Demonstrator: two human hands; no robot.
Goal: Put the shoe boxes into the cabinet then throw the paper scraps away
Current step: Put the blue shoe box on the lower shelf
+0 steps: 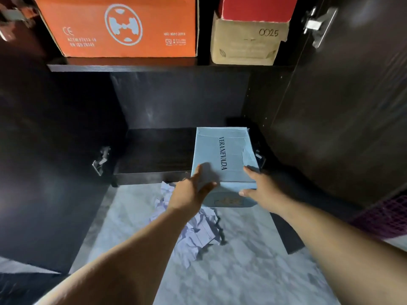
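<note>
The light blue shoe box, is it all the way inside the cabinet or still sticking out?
Partly in. The light blue shoe box rests on the bottom shelf, but its near end overhangs the shelf edge above the floor.

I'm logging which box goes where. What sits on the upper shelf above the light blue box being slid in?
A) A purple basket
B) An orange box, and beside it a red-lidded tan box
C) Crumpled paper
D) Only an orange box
B: on the upper shelf the orange box stands left of the red-lidded tan box, above the light blue box.
</note>
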